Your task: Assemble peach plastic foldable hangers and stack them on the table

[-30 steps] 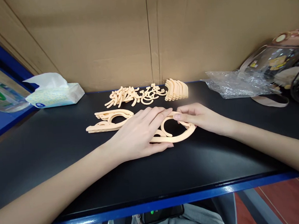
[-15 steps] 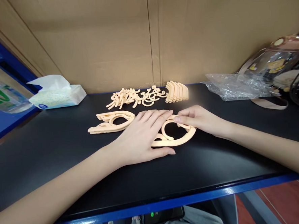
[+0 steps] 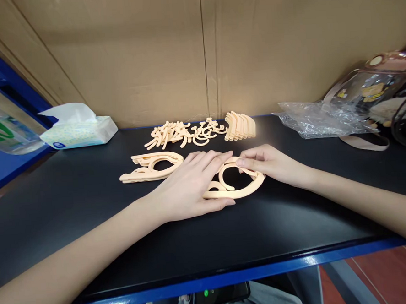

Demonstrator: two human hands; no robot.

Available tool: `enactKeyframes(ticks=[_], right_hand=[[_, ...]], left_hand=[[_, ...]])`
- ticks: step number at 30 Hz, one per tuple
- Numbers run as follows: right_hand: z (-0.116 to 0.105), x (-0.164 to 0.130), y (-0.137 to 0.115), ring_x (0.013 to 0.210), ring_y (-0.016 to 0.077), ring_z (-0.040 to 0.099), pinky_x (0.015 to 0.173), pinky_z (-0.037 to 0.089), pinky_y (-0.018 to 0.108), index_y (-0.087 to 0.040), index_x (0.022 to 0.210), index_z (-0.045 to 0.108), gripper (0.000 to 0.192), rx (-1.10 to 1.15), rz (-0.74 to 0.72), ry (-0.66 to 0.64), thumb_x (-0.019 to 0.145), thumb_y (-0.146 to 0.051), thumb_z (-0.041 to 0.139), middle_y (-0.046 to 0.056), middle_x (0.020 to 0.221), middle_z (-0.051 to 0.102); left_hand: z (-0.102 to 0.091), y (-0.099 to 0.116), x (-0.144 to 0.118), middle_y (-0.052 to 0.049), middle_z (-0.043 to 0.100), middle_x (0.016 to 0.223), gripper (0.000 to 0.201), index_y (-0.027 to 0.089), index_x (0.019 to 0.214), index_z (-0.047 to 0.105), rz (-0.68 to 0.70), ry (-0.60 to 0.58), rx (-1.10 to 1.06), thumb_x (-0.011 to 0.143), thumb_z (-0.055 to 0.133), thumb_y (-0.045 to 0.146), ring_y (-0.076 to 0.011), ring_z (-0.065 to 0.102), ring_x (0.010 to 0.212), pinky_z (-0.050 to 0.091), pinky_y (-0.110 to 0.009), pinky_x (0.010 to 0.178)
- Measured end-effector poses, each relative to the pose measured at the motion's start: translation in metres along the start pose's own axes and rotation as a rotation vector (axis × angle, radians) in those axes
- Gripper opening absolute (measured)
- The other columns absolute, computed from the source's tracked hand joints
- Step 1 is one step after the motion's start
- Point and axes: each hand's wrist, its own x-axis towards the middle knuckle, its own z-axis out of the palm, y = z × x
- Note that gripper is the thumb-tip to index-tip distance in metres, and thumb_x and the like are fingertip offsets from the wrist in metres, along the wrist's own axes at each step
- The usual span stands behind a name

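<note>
So the person has both hands down on a peach-coloured curved plastic hanger piece (image 3: 237,186) lying flat near the middle of the black tabletop (image 3: 90,223). The left hand (image 3: 188,189) is spread flat over its left half, fingers stretched out and pressing rather than curled around anything, thumb lying along the near edge. The right hand (image 3: 269,164) comes in from the other side with fingers bent, pinching the upper rim of the piece between thumb and fingertips (image 3: 242,161). It looks like a fitting or folding step, with one hand pinning the part and the other working the hook loop; whether anything has clicked into place can't be told from here. Whatever follows probably needs the left palm holding steady pressure while the right fingers do the fine work, since thin plastic like this likely flexes and slides on a smooth top. Just left of the hands sits a small stack of matching peach hanger pieces (image 3: 152,165), apart from them. Further back there's a loose pile of small peach plastic hooks (image 3: 184,132) and a neat row of curved peach pieces (image 3: 240,124). A soft pack of white tissues (image 3: 79,129) sits far left, crumpled clear plastic bag (image 3: 321,117) far right.
</note>
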Motion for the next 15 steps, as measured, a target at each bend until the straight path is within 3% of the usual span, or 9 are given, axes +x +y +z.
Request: enactKeyframes(ticks=[3,7,11,15], right_hand=[[-0.003,0.000,-0.001,0.052,0.0079,0.041,0.050,0.032,0.023,-0.017,0.064,0.054,0.048,0.011,-0.049,0.033,0.090,-0.056,0.045,-0.003,0.057,0.048],[-0.005,0.000,-0.002,0.051,0.0089,0.044,0.051,0.036,0.024,-0.015,0.079,0.062,0.044,0.000,-0.045,0.061,0.092,-0.053,0.043,-0.001,0.058,0.055],[-0.005,0.000,-0.003,0.051,0.0081,0.043,0.054,0.037,0.024,-0.016,0.083,0.063,0.041,-0.039,-0.041,0.020,0.092,-0.051,0.045,-0.002,0.059,0.055],[-0.005,0.000,-0.002,0.052,0.0081,0.044,0.054,0.036,0.023,-0.016,0.085,0.064,0.035,-0.058,-0.028,-0.006,0.091,-0.047,0.048,-0.003,0.059,0.053]], left_hand=[[-0.010,-0.006,0.000,-0.015,0.050,0.132,0.072,0.015,0.140,0.035,-0.055,0.001,0.012,0.082,0.058,0.052,-0.0298,0.049,0.119,0.041,-0.044,0.099],[-0.037,-0.026,-0.001,-0.014,0.051,0.132,0.073,0.015,0.137,0.039,-0.194,0.014,0.018,0.079,0.059,0.054,-0.0300,0.053,0.117,0.045,-0.044,0.097],[-0.067,-0.047,-0.012,-0.011,0.058,0.127,0.072,0.018,0.134,0.044,-0.380,-0.043,0.037,0.075,0.061,0.056,-0.0315,0.060,0.109,0.048,-0.046,0.093],[-0.082,-0.066,-0.035,-0.010,0.055,0.131,0.070,0.020,0.136,0.043,-0.507,-0.134,0.065,0.079,0.057,0.058,-0.0325,0.056,0.113,0.043,-0.052,0.096]])
